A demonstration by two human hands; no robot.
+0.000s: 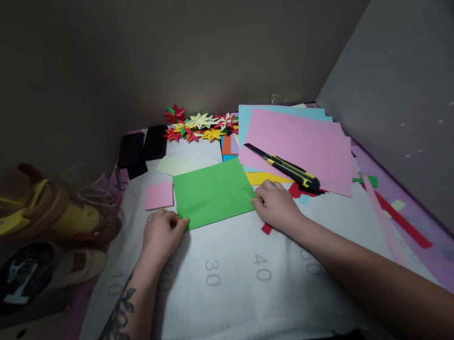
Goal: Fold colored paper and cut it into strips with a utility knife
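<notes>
A green sheet of paper point(213, 194) lies in front of me on a white mat point(231, 307) printed with grid lines and numbers. My left hand point(163, 234) pinches its near left corner between thumb and fingers. At the near right corner, my right hand point(274, 204) grips the same sheet, fingers closed. Just left of the green sheet is a small pink paper square point(159, 195). A yellow and black utility knife point(285, 167), blade out, rests to the right on a stack topped by a pink sheet point(314, 150).
Several folded paper stars point(201, 121) sit at the back, beside two dark phones point(156, 142). Paper scraps, including a red strip point(402, 219), lie at the right. Cups or containers point(72, 214) and a dark round lid point(20, 277) crowd the left edge. Walls stand behind and right.
</notes>
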